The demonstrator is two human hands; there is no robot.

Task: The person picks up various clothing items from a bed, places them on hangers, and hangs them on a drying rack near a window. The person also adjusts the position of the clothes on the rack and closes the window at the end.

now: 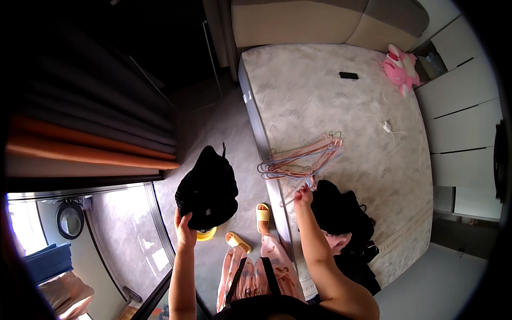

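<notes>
From the head view: a bundled-up black garment is being gripped low down by the left hand, fingers curled into the cloth. It's held out over the floor, off the left edge of the mattress, with a yellow basin half covered below. A thin hanger seems to be pinched in the right hand just inside that edge, though the exact finger grip can't be made out.

A tangle of hangers is laid right across the left edge, ends poking past it. Towards the foot end, a black clothes pile is heaped with a bit of pink cloth mixed in.

Trouble spots, probably: with the garment being held at one end only, it could be dropped on the floor or dragged into the basin. Others could be hooked along if one hanger gets yanked, since they're so interlocked, and with that overhang the whole lot could be tipped off the edge.
</notes>
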